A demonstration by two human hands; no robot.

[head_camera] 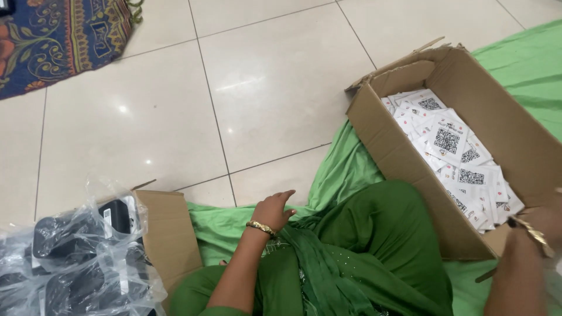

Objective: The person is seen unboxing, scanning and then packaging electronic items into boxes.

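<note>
- Right hand [541, 225]: at the frame's right edge, on the near right corner of the open box [398, 158]. Mostly cut off, so whether it grips the rim or just rests there can't be told. Gold bangle at the wrist.
- Left hand [274, 210]: empty, fingers loosely curled, resting on the green cloth [345, 169] over the lap. Well apart from the box.
- Box sits front-right of the person, long axis running from near-right away to upper-left. Right hand is touching it; left would have to cross the knee.
- Inside: white sachets [451, 152] with square black code prints, loose pile, filling the floor of the box.
- Far left: a second carton [170, 234] with clear plastic wrap [82, 257] over black devices, nearer the left hand.
- Tiled floor [263, 88] beyond; patterned rug [52, 41] top-left.
</note>
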